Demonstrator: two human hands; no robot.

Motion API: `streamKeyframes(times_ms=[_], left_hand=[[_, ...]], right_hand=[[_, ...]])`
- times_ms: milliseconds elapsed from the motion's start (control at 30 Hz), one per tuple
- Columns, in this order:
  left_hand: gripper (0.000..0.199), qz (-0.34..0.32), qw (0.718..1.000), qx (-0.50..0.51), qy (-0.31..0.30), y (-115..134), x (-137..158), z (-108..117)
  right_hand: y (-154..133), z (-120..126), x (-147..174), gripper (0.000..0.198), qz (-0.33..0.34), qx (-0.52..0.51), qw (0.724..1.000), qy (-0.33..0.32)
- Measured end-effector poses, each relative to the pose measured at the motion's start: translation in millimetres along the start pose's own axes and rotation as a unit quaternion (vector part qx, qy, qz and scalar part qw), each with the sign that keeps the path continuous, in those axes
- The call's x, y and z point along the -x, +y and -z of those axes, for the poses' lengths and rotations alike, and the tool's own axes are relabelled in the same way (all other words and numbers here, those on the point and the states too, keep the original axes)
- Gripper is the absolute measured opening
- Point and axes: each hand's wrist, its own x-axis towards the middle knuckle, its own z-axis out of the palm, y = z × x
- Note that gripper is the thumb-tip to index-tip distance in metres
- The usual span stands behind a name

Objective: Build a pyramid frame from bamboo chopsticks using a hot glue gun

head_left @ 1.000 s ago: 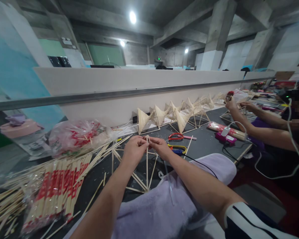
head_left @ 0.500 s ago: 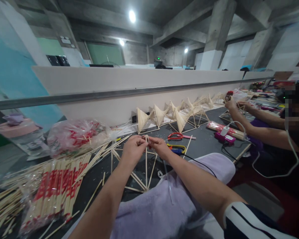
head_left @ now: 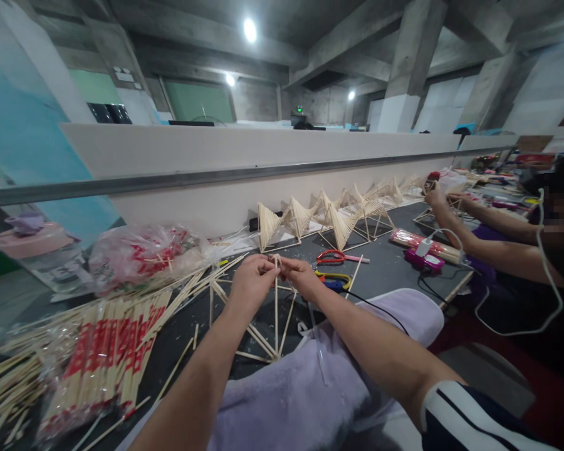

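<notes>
A frame of thin wooden sticks [head_left: 276, 316] stands on the dark tabletop in front of me. My left hand [head_left: 254, 275] and my right hand [head_left: 299, 275] meet at its top joint, fingertips pinched together there from either side. Both hands are closed on the stick ends; the exact joint is partly hidden by the fingers. Just right of my right hand lie red-handled pliers [head_left: 329, 257] and a yellow-and-blue-handled tool [head_left: 334, 282]. A clear glue stick [head_left: 318, 351] hangs below my right wrist, over the lilac cloth [head_left: 282, 407] on my lap.
Packs of wooden sticks in red wrappers [head_left: 106, 357] and loose sticks [head_left: 9, 382] lie at left, near a plastic bag [head_left: 145, 257] and a pink-lidded bottle [head_left: 47, 257]. Twisted stick models [head_left: 338, 219] line the partition. A co-worker's arms [head_left: 479, 228] reach in from the right.
My hands stay at the same joint with hardly any movement. The co-worker's head and the white cable near it have shifted slightly.
</notes>
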Motion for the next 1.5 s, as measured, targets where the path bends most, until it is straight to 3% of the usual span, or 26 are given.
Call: streamKeyframes(times_ms=[1500], left_hand=[[0.013, -0.027, 0.999, 0.012, 0.018, -11.4, 0.1, -5.9]], right_hand=[[8.0, 2.4, -1.2, 0.042, -0.008, 0.001, 1.000, -0.008]])
